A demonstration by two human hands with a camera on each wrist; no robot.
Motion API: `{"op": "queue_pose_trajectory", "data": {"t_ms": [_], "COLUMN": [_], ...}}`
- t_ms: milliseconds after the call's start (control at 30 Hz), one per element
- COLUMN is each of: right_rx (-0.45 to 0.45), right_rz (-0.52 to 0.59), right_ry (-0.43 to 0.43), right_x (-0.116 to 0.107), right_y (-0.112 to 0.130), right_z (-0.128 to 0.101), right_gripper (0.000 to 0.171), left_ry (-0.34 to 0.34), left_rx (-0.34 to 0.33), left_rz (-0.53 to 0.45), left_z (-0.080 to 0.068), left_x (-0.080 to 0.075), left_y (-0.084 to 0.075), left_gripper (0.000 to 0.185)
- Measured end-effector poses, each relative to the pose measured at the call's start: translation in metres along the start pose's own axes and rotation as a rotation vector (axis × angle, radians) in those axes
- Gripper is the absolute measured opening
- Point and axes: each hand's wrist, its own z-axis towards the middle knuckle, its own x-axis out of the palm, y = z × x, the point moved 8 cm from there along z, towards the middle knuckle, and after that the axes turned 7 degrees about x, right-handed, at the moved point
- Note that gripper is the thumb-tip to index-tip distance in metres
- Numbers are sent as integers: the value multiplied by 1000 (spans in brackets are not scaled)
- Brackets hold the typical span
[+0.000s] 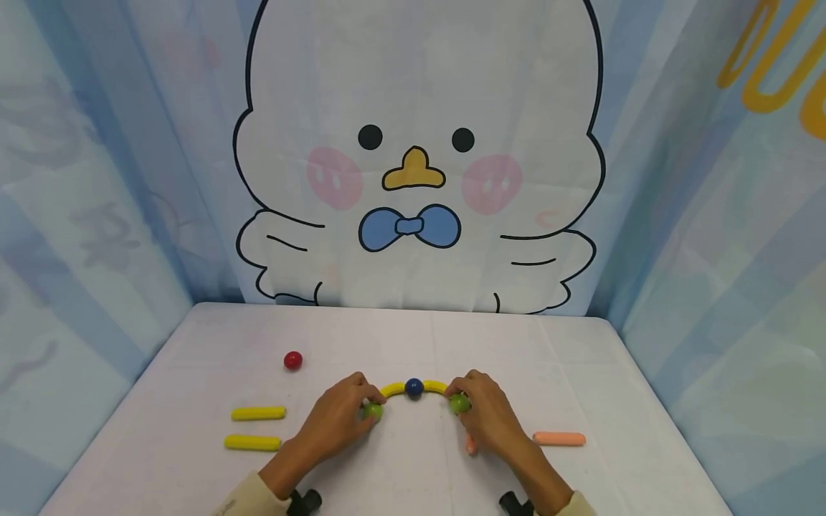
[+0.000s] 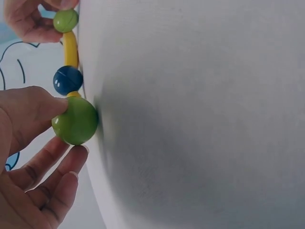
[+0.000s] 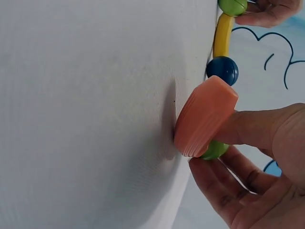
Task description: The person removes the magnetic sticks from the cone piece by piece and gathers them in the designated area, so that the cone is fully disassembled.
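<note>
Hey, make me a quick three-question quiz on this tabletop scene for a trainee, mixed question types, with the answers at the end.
1. True or false: the red ball is joined to the yellow arch.
2. Which ball sits at the top of the arch? A red, B blue, C green.
3. What does each hand pinch?

Key
1. False; it lies alone on the table, apart from the arch.
2. B, the blue ball.
3. The left hand pinches the left green ball; the right hand pinches the right green ball, with an orange stick beside its thumb.
</note>
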Motion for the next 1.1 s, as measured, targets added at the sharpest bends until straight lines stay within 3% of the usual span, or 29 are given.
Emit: {"op": "queue_pose_trajectory", "data": {"t_ms": [433,633,867,1100], "right_rx": [-2,-61,-121,-130], "right_rz": [18,126,229,211], "right_ry": [-22,-9,56,86], "right_x": [3,7,18,31], "right_y": [1,21,45,58], "right_z": [4,11,22,35], "right_gripper": [37,32,28,24], "left_ry": [-39,-50,-35,-36], "left_rx": [-56,-98,-107,-97], "left_rz": [10,6,-16,-26], "left_z": [-1,-1,0,-1], "left_x": [0,1,2,3], "left_y": [7,12,13,14], "left_gripper": [41,45,38,35]}}
